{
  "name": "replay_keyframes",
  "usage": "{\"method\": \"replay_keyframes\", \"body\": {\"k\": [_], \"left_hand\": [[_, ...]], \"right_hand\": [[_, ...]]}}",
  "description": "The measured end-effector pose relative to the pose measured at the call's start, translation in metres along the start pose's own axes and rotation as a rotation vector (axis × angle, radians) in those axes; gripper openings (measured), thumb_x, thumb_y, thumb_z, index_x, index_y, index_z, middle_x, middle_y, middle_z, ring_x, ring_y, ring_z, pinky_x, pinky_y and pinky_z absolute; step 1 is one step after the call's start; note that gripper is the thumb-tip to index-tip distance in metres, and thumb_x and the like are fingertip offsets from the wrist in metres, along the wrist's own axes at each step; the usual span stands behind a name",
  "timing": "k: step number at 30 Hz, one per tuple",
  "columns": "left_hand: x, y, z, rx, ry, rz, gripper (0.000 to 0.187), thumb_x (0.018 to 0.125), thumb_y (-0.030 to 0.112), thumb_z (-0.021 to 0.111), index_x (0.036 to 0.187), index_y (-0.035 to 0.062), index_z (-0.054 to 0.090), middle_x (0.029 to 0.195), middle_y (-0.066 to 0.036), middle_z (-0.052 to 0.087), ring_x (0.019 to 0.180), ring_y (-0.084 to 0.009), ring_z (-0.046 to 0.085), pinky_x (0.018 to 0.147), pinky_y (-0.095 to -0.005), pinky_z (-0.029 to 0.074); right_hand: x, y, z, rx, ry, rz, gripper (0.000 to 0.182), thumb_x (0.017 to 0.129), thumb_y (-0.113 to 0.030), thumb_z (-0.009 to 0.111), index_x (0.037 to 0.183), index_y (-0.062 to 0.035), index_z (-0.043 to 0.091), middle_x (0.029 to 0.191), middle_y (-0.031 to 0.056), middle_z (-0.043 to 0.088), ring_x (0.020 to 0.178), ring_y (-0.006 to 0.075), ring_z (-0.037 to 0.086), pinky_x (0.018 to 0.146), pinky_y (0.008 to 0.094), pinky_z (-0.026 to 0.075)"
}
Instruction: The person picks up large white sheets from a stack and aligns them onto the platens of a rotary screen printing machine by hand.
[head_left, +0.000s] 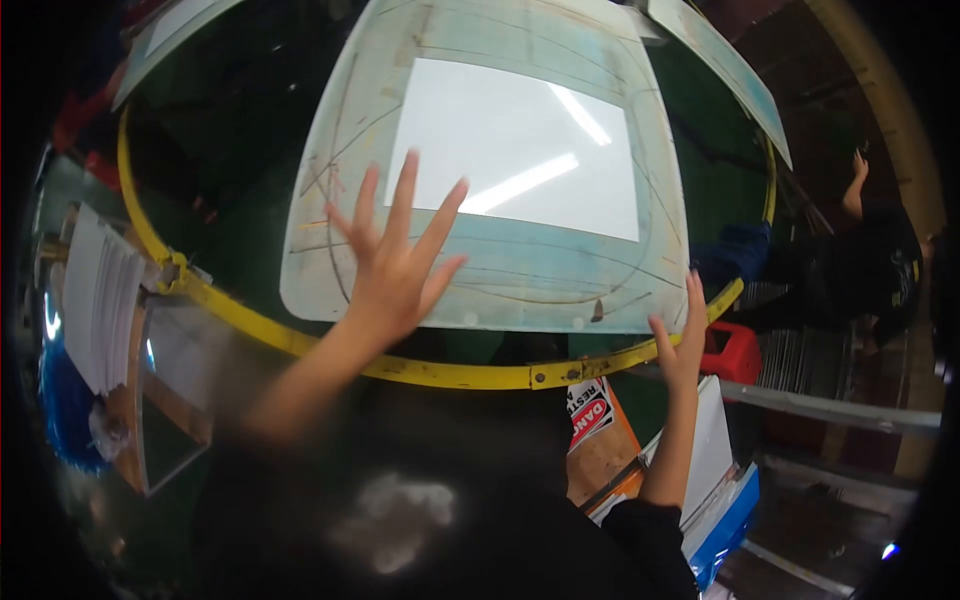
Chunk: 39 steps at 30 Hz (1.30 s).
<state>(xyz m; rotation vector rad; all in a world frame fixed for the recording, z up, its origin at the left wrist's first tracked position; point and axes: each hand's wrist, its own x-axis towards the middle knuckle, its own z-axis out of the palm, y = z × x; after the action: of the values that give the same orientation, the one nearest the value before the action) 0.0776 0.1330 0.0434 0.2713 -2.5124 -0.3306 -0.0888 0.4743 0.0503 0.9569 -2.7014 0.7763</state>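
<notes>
Glass sheet (500, 170) already lies flat on the green table w/ yellow rim (300, 340), centre-top of frame; looks part-way, positioning not finished imo. My left hand (395, 265), fingers spread, flat on its lower-left area, gripping nothing. My right hand (682, 345), open too, fingertips at the lower-right corner edge.
</notes>
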Motion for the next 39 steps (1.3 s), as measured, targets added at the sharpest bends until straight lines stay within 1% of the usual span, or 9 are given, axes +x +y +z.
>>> {"method": "replay_keyframes", "body": {"k": [4, 8, 14, 17, 26, 30, 31, 33, 39], "left_hand": [[-0.057, 0.029, -0.019, -0.207, 0.008, -0.08, 0.052, 0.075, 0.019, 0.071, 0.124, 0.0154, 0.057, 0.145, -0.019, 0.031, 0.134, -0.0424, 0.018, 0.106, -0.0597, 0.003], [-0.081, 0.05, -0.012, -0.295, -0.049, -0.07, 0.044, 0.076, 0.017, 0.07, 0.118, 0.0122, 0.059, 0.142, -0.018, 0.036, 0.131, -0.0412, 0.022, 0.108, -0.0556, 0.007], [-0.063, 0.085, -0.011, -0.369, -0.092, 0.136, 0.04, 0.076, 0.017, 0.07, 0.115, 0.0123, 0.061, 0.14, -0.018, 0.038, 0.131, -0.039, 0.024, 0.108, -0.054, 0.011], [-0.057, 0.095, -0.012, -0.402, -0.084, 0.164, 0.041, 0.076, 0.017, 0.069, 0.116, 0.0122, 0.061, 0.14, -0.017, 0.038, 0.13, -0.0382, 0.024, 0.108, -0.0538, 0.012], [-0.064, 0.095, -0.023, -0.388, -0.211, 0.174, 0.04, 0.076, 0.016, 0.07, 0.115, 0.0135, 0.061, 0.139, -0.014, 0.04, 0.129, -0.0381, 0.027, 0.108, -0.0519, 0.014], [-0.06, 0.094, -0.026, -0.402, -0.255, 0.194, 0.038, 0.076, 0.014, 0.069, 0.113, 0.0149, 0.062, 0.135, -0.012, 0.044, 0.127, -0.0362, 0.032, 0.108, -0.0517, 0.017], [-0.058, 0.093, -0.027, -0.411, -0.266, 0.202, 0.037, 0.076, 0.014, 0.069, 0.112, 0.015, 0.062, 0.134, -0.011, 0.046, 0.126, -0.0352, 0.034, 0.107, -0.0519, 0.018], [-0.054, 0.094, -0.026, -0.473, -0.358, 0.295, 0.037, 0.075, 0.013, 0.069, 0.111, 0.0147, 0.062, 0.129, -0.01, 0.05, 0.123, -0.0326, 0.038, 0.107, -0.0526, 0.021], [-0.056, 0.117, -0.005, -0.721, -0.481, 0.547, 0.028, 0.08, 0.02, 0.065, 0.108, 0.0154, 0.061, 0.109, -0.004, 0.062, 0.104, -0.0231, 0.056, 0.099, -0.0528, 0.035]], "right_hand": [[-0.143, 0.053, -0.083, -0.343, -0.245, 0.194, 0.081, 0.064, -0.022, 0.078, 0.134, -0.0044, 0.041, 0.135, 0.0186, 0.043, 0.128, 0.0348, 0.038, 0.106, 0.0414, 0.03], [-0.283, 0.093, -0.143, -0.159, -0.534, 0.879, 0.102, 0.04, -0.027, 0.09, 0.128, -0.0035, 0.045, 0.127, 0.0181, 0.05, 0.118, 0.035, 0.047, 0.102, 0.039, 0.037], [-0.333, 0.081, -0.131, -0.283, -0.394, 0.945, 0.111, 0.033, -0.023, 0.092, 0.13, -0.0019, 0.042, 0.127, 0.0185, 0.046, 0.121, 0.0351, 0.044, 0.104, 0.0395, 0.037], [-0.338, 0.079, -0.129, -0.281, -0.177, 0.783, 0.11, 0.031, -0.018, 0.092, 0.128, -0.0015, 0.042, 0.126, 0.0168, 0.045, 0.12, 0.0348, 0.043, 0.103, 0.0401, 0.037], [-0.351, 0.109, -0.149, -0.089, -0.01, 0.899, 0.089, 0.037, -0.012, 0.088, 0.115, -0.005, 0.046, 0.112, 0.0101, 0.047, 0.111, 0.0276, 0.046, 0.096, 0.0361, 0.039], [-0.371, 0.12, -0.174, 0.087, 0.122, 0.752, 0.064, 0.058, -0.022, 0.08, 0.109, -0.0042, 0.046, 0.109, 0.0093, 0.046, 0.106, 0.0251, 0.044, 0.097, 0.0327, 0.034], [-0.37, 0.122, -0.173, -0.001, 0.223, 0.654, 0.037, 0.078, -0.027, 0.065, 0.1, -0.0032, 0.049, 0.094, 0.0105, 0.051, 0.094, 0.0223, 0.049, 0.086, 0.0311, 0.039], [-0.362, 0.11, -0.178, -0.162, 0.275, 0.759, 0.025, 0.086, -0.026, 0.055, 0.09, -0.0023, 0.05, 0.082, 0.0109, 0.05, 0.08, 0.0202, 0.05, 0.075, 0.032, 0.041], [-0.287, 0.056, -0.199, -0.281, 0.36, 0.753, 0.035, 0.095, -0.027, 0.042, 0.075, 0.0004, 0.052, 0.063, 0.015, 0.049, 0.056, 0.0235, 0.048, 0.056, 0.036, 0.035]]}}
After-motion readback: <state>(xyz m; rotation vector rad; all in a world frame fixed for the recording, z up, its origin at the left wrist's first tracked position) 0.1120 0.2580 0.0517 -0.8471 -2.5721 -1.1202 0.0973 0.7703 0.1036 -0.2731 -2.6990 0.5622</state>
